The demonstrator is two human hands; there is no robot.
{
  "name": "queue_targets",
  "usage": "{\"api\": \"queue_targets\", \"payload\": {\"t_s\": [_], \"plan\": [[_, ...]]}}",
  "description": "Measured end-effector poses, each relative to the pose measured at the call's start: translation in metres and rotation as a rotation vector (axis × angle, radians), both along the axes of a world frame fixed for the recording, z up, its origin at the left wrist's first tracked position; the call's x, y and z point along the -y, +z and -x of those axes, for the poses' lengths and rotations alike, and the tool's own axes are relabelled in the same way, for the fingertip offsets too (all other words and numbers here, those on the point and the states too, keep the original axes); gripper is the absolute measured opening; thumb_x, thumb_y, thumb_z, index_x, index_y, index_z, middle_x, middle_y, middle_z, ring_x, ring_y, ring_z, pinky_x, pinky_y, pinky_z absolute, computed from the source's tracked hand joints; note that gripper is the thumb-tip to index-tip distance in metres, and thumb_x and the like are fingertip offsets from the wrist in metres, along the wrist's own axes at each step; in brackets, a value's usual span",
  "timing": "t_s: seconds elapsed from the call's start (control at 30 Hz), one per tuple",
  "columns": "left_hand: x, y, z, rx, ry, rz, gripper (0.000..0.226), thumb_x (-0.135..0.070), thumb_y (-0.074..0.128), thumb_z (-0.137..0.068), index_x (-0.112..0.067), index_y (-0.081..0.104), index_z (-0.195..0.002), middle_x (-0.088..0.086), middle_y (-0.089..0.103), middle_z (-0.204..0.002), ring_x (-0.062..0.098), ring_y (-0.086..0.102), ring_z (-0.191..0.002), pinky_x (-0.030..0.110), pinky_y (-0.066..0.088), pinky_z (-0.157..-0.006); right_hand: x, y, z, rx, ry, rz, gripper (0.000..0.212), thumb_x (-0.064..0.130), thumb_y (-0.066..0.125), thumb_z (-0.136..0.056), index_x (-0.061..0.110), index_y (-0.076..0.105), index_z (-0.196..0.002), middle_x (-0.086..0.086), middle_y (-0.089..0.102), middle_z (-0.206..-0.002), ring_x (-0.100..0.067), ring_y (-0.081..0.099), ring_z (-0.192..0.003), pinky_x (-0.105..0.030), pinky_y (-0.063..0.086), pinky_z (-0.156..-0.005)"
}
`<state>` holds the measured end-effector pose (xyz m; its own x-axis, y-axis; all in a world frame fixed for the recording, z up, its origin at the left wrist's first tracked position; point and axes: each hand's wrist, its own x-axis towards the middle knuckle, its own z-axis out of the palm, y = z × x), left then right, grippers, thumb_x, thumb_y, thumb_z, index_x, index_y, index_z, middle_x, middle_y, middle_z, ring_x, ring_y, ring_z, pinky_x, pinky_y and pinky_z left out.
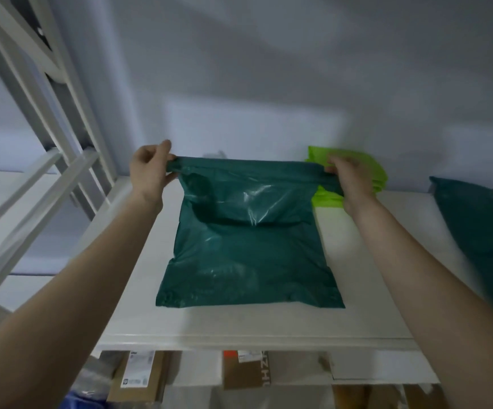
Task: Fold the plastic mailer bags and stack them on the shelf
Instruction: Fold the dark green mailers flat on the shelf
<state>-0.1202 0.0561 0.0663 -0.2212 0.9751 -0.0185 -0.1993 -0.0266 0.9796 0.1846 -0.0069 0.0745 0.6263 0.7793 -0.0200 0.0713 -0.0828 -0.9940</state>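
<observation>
Cardboard boxes (139, 376) below, white shelf (366, 290), grey wall (268, 69) behind

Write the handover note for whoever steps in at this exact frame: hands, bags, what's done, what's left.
Left hand pinches the far left corner of the dark green mailer bag; right hand pinches its far right corner.
The bag's near part lies on the white shelf top, its far edge lifted.
Done, apparently: lime green bags lie folded at the back right.
Left: fold this bag and stack it. Another dark green bag lies at the right edge, seemingly still unfolded.
Cardboard boxes sit on the level below.
</observation>
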Motion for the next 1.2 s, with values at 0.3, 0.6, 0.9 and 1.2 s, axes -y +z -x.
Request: {"api": "queue_targets", "payload": {"t_s": [0.3,0.6,0.9,1.2], "plan": [[0.048,-0.019,0.015,-0.069,-0.084,0.053,0.019,0.003,0.065,-0.083,-0.012,0.055,-0.077,0.004,0.056,-0.081,0.014,0.059,-0.072,0.011,0.051,-0.060,0.060,-0.009,0.010,0.034,-0.020,0.149,0.044,-0.009,0.072,-0.070,0.015,0.050,-0.100,-0.005,0.057,-0.088,-0.017,0.058,-0.075,-0.028,0.054,-0.065],[0.097,-0.022,0.042,-0.039,-0.310,0.219,0.025,0.008,0.051,-0.089,-0.015,0.060,-0.092,0.007,0.060,-0.079,0.010,0.059,-0.072,0.007,0.049,-0.057,0.119,-0.019,0.028,0.052,0.071,0.163,0.021,-0.005,0.068,-0.076,0.013,0.063,-0.087,-0.010,0.067,-0.104,-0.025,0.064,-0.093,-0.039,0.053,-0.086],[0.138,-0.040,0.049,-0.132,-0.317,0.220,0.048,0.017,0.046,-0.086,-0.002,0.053,-0.129,0.010,0.055,-0.117,0.013,0.058,-0.089,0.022,0.045,-0.085,0.155,-0.048,0.040,0.374,0.008,0.281,0.043,0.019,0.066,-0.083,0.011,0.046,-0.120,-0.008,0.056,-0.115,-0.022,0.055,-0.096,-0.031,0.046,-0.077],[0.169,-0.075,0.039,-0.159,-0.270,0.128,0.054,0.010,0.054,-0.084,-0.012,0.047,-0.133,0.004,0.049,-0.135,0.023,0.058,-0.108,0.030,0.052,-0.086,0.162,-0.060,0.039,0.518,0.016,0.333,0.037,0.020,0.056,-0.092,0.007,0.041,-0.124,-0.018,0.057,-0.116,-0.031,0.057,-0.100,-0.027,0.037,-0.071]]}}
